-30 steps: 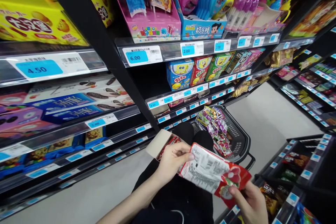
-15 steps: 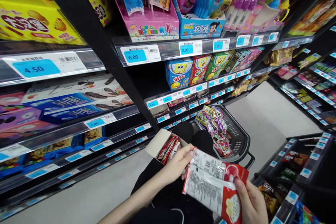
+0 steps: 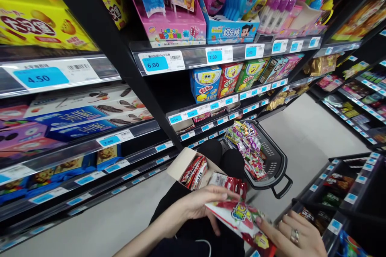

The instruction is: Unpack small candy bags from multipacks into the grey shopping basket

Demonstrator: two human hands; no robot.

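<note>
A red and white candy packet (image 3: 232, 219) is tilted between my hands, its colourful printed front turned up. My right hand (image 3: 297, 235), with a ring on one finger, grips the packet's right end, the index finger lying on its face. At the left end my left hand (image 3: 196, 207) is around the packet's edge, some fingers along the top edge and one showing below; the packet partly hides its grip. Just beyond, on my lap, sits an open carton (image 3: 181, 164) with several red packets (image 3: 196, 172) inside.
A dark shopping basket (image 3: 273, 156) with shiny candy bags (image 3: 247, 148) stands on the floor ahead. Store shelves (image 3: 169, 64) with price tags, cartoon boxes (image 3: 206, 84) and yellow boxes (image 3: 42, 20) rise at the left and front. A low rack (image 3: 334, 184) with snacks is at the right.
The packet has been turned over from its text-covered back to its printed front. Both hands have lowered slightly, uncovering more red packets in the carton.
</note>
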